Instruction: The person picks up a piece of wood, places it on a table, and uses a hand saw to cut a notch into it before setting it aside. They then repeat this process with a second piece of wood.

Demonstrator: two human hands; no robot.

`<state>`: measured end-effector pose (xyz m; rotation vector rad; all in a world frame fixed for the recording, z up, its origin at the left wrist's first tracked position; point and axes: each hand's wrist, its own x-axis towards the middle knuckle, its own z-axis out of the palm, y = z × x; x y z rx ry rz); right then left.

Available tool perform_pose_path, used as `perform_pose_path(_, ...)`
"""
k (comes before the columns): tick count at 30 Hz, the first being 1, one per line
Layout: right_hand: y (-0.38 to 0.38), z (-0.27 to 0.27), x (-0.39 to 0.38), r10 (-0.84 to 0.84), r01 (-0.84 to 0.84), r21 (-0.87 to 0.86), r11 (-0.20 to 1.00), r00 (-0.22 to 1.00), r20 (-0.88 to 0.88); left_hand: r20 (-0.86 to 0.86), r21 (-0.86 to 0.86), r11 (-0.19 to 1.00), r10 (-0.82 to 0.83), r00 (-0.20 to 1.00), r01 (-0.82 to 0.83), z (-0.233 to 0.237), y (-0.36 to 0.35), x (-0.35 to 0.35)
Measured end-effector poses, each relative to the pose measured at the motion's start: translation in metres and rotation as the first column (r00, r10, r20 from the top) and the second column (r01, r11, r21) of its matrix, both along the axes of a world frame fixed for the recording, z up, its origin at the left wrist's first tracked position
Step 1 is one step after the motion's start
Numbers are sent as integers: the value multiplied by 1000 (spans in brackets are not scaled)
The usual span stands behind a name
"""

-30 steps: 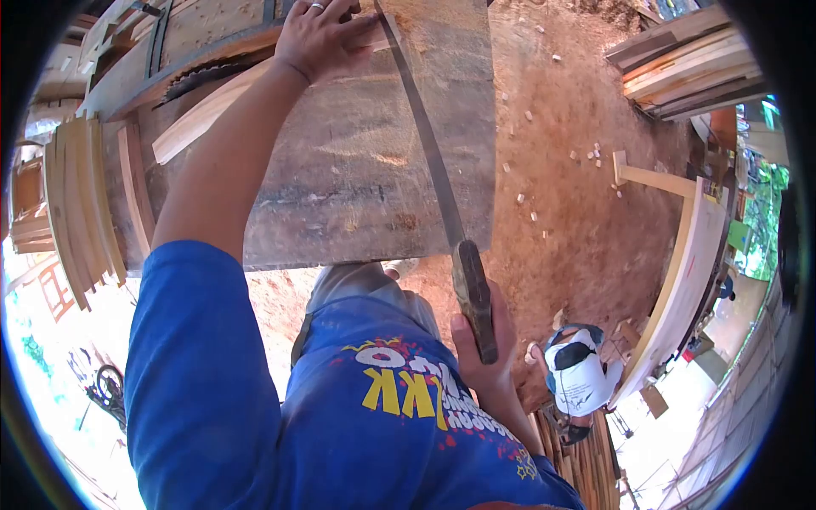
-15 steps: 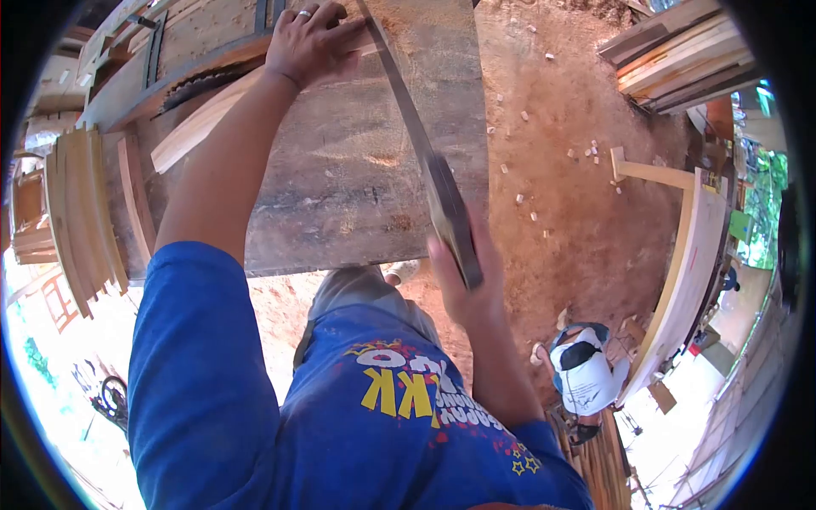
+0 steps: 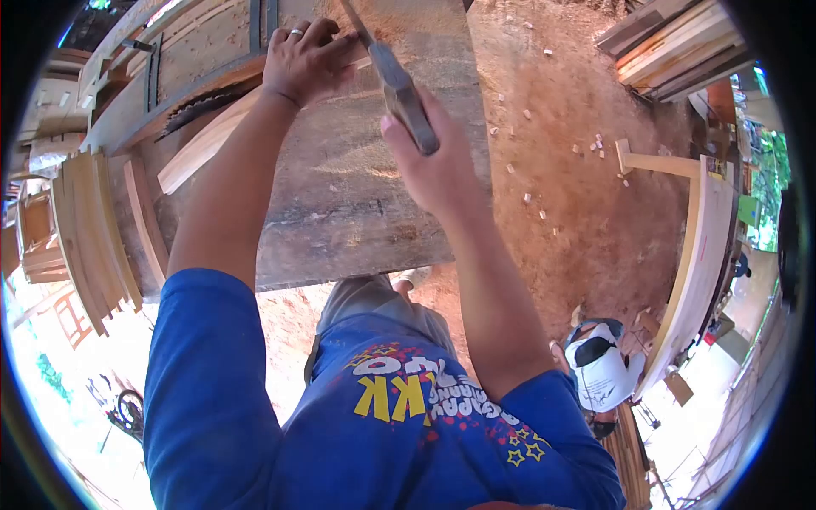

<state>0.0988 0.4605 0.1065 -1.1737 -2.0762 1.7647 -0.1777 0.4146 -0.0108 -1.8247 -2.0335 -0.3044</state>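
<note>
My right hand [image 3: 438, 161] is wrapped around the handle of a handsaw [image 3: 399, 93], whose narrow blade points away from me across the workbench [image 3: 357, 221]. My left hand [image 3: 308, 66], with a ring on one finger, bears down on a pale wooden strip [image 3: 208, 144], its fingers bent over the far part. The saw blade lies just right of those fingertips, at the strip's right end. The blade's far tip runs out of the top of the view, and the exact cut is hard to make out.
Left on the bench are a stack of thin wooden slats [image 3: 93, 238] and a toothed saw edge [image 3: 204, 110]. Small wood offcuts [image 3: 527, 198] dot the dirt floor. Planks [image 3: 680, 47] lie upper right. A person in a white shirt [image 3: 599, 370] is low at right, beside a long board [image 3: 693, 263].
My right hand has pushed the saw forward, away from my body and slightly left. My left hand stays in place on the wooden strip.
</note>
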Motion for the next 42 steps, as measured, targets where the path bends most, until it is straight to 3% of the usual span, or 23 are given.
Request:
perform_pose_path(3,-38,-18,56,-46,78,212,974,987,-151,13,-17,1000,15,1000,-15,-2,1,0)
perform_pose_path(9,-126,63,202,-107,119,-49,992,973,202,-9,-3,1000,28,1000,-28,-3,-3,2)
perform_pose_path(12,-121,61,195,-102,108,-30,994,980,168,-2,32,999,11,1000,-11,-1,0,-2)
perform_pose_path(14,-90,20,147,-48,47,61,997,999,14,23,49,999,-1,1000,0,-5,2,-1)
perform_pose_path(16,-53,-24,87,-42,47,152,987,999,-32,29,60,998,-11,1000,10,-6,4,1)
perform_pose_path(18,-26,-25,32,-45,59,179,982,996,-83,4,38,999,6,1000,-6,-2,1,-2)
perform_pose_path(21,-18,-9,25,-15,16,66,998,1000,-8,-27,-17,1000,26,999,-26,-2,0,0)
perform_pose_path(23,-44,-12,72,-37,54,138,989,992,-119,-22,-16,999,31,999,-32,-2,0,1)
perform_pose_path(25,-82,-6,138,-70,75,124,989,997,-45,-24,30,999,10,1000,-9,-5,2,-2)
perform_pose_path(27,-114,20,201,-46,37,54,998,983,178,-20,41,999,9,1000,-9,-7,-2,-2)
perform_pose_path(29,-139,35,238,-48,30,149,988,992,118,-16,23,1000,11,1000,-11,-3,-1,1)
perform_pose_path(32,-125,37,218,-49,38,89,995,991,126,3,77,997,-18,1000,17,-2,1,0)
perform_pose_path(34,-85,9,156,-26,26,18,1000,1000,15,39,28,1000,-9,999,8,-6,1,-5)
perform_pose_path(35,-67,-8,115,-71,72,29,997,997,-9,61,1,1000,-3,998,3,-8,1,-4)
perform_pose_path(36,-50,-40,81,-79,104,223,969,990,-116,58,-21,1000,8,998,-7,-9,2,-1)
perform_pose_path(38,-17,-45,15,-60,99,197,975,979,-194,33,-57,997,49,998,-47,-1,0,1)
perform_pose_path(42,-17,-25,16,-50,70,141,987,988,-145,-14,-57,997,52,999,-52,-2,0,3)
